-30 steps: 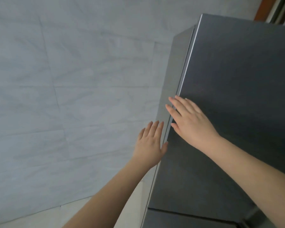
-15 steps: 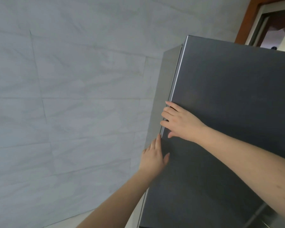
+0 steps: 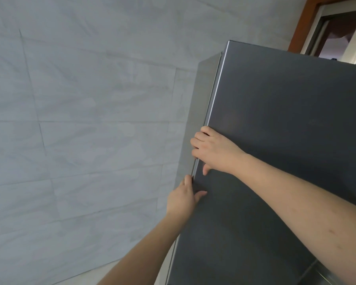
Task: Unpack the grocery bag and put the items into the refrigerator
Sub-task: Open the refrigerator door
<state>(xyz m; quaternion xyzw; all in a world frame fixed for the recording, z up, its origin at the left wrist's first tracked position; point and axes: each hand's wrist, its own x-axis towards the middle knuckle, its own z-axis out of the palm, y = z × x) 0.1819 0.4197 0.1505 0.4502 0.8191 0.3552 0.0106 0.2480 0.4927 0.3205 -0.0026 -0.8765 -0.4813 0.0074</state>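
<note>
At the door's left edge, nearest the camera:
Left hand (image 3: 182,199): fingers tucked round the edge and out of sight, thumb lying on the door face; it grips the edge.
Right hand (image 3: 211,150): just above the left, fingers curled over the same edge, thumb pointing down on the face; also gripping.
Refrigerator door (image 3: 286,140): dark grey, closed, filling the right half of the view.
Refrigerator side (image 3: 202,95): lighter grey panel, next to the wall.
Tiled wall (image 3: 80,120): pale marbled tiles, left.
Door frame (image 3: 302,23): brown wood, beyond the refrigerator top, upper right.

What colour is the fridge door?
Dark matte grey refrigerator door, with a lighter silver edge strip; head view.
</note>
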